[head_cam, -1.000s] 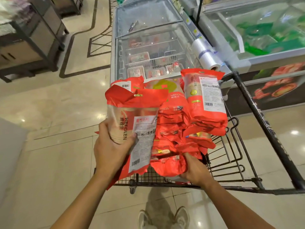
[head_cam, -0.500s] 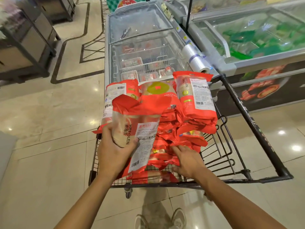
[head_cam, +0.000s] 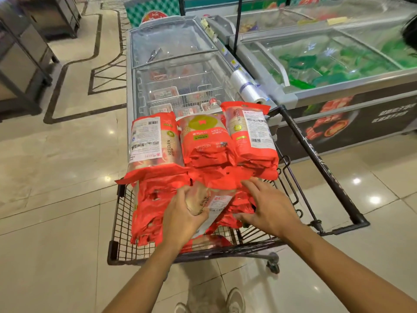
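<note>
Packet sits low at the near end of the cart, among the stacked packets. Left hand: grip closed round it. Right hand: flat, fingers spread, pressing the stack. Placement judged nearly complete; release outstanding.
</note>
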A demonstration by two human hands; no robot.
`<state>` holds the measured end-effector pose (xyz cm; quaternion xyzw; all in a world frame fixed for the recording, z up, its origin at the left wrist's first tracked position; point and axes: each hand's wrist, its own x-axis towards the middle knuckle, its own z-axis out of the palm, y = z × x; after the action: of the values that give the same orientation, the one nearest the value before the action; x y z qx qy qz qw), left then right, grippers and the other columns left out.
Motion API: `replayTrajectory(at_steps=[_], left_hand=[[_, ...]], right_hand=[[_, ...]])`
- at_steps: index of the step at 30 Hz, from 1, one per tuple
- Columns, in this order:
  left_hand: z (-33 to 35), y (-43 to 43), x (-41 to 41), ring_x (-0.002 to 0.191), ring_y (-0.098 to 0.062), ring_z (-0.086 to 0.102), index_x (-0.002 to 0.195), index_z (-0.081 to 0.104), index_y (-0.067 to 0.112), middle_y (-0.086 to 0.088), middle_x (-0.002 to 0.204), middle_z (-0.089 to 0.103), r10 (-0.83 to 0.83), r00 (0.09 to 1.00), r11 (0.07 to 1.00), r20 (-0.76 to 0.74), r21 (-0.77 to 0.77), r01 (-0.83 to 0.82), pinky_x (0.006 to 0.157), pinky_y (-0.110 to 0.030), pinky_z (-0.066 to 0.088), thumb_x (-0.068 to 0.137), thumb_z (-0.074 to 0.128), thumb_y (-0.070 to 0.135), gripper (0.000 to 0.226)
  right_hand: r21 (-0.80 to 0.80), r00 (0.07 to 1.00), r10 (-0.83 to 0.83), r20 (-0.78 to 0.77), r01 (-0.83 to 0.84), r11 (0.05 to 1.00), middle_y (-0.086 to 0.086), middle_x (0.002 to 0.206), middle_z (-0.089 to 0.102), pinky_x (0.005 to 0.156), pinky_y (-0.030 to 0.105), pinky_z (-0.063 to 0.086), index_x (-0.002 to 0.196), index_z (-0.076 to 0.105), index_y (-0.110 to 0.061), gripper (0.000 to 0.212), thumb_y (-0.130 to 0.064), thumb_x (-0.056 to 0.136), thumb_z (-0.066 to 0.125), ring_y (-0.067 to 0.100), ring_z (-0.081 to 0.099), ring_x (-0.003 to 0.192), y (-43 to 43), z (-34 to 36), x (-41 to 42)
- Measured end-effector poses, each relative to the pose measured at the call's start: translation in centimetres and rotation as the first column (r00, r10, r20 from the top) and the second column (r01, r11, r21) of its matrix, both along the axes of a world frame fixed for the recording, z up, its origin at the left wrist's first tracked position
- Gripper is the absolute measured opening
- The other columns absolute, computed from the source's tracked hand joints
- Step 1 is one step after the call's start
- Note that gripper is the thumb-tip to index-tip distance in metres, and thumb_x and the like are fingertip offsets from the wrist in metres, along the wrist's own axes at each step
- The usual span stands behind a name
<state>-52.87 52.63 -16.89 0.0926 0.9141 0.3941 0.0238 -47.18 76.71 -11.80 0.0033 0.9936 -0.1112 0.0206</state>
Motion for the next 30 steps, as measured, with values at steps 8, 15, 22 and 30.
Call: replayTrajectory(at_steps=[8, 15, 22, 30], left_hand=[[-4.5, 2.5, 0.0, 0.113, -0.026, 0.061, 0.131, 0.056, 0.022, 0.003, 0.121, 0.066, -0.214, 0.976, 0.937, 0.050, -0.274, 0.219, 0.095, -0.041, 0.046, 0.070, 0.069, 0.052, 0.068], [-8.8, 4.2, -0.5, 0.120, -0.027, 0.059, 0.137, 0.049, 0.025, -0.001, 0.127, 0.063, -0.350, 0.927, 0.754, 0.138, -0.545, 0.366, 0.100, -0.041, 0.043, 0.078, 0.055, 0.060, 0.069], [-12.4, 5.2, -1.2, 0.133, -0.027, 0.050, 0.153, 0.039, 0.024, -0.005, 0.145, 0.053, -0.340, 0.889, 0.526, 0.306, -0.722, 0.450, 0.108, -0.039, 0.039, 0.091, 0.065, 0.039, 0.068], [-11.1, 6.1, -1.6, 0.131, -0.029, 0.053, 0.141, 0.050, 0.019, -0.006, 0.145, 0.053, -0.294, 0.924, 0.606, 0.246, -0.699, 0.379, 0.100, -0.040, 0.046, 0.095, 0.058, 0.042, 0.052]], right_hand=[[0.011, 0.997, -0.023, -0.076, 0.024, 1.000, -0.003, 0.149, 0.050, 0.098, 0.040, 0.053, 0.149, 0.044, -0.027, 0.094, -0.072, 0.071, 0.071, 0.021, 0.049, 0.135, -0.5, 0.8, 1.2], [0.046, 1.000, -0.007, 0.017, 0.007, 0.999, 0.000, 0.158, 0.041, 0.107, 0.040, 0.047, 0.155, 0.035, -0.026, 0.099, -0.073, 0.072, 0.060, 0.023, 0.044, 0.141, -1.4, -0.5, 0.7], [0.068, 0.996, -0.027, 0.081, 0.022, 0.997, 0.003, 0.158, 0.042, 0.110, 0.044, 0.045, 0.157, 0.032, -0.024, 0.103, -0.078, 0.073, 0.057, 0.026, 0.044, 0.142, -2.0, -2.4, 0.5], [0.032, 0.995, -0.019, 0.099, 0.016, 0.999, 0.002, 0.160, 0.039, 0.114, 0.042, 0.041, 0.157, 0.029, -0.026, 0.104, -0.077, 0.073, 0.063, 0.024, 0.039, 0.145, -2.5, -3.0, 0.1]])
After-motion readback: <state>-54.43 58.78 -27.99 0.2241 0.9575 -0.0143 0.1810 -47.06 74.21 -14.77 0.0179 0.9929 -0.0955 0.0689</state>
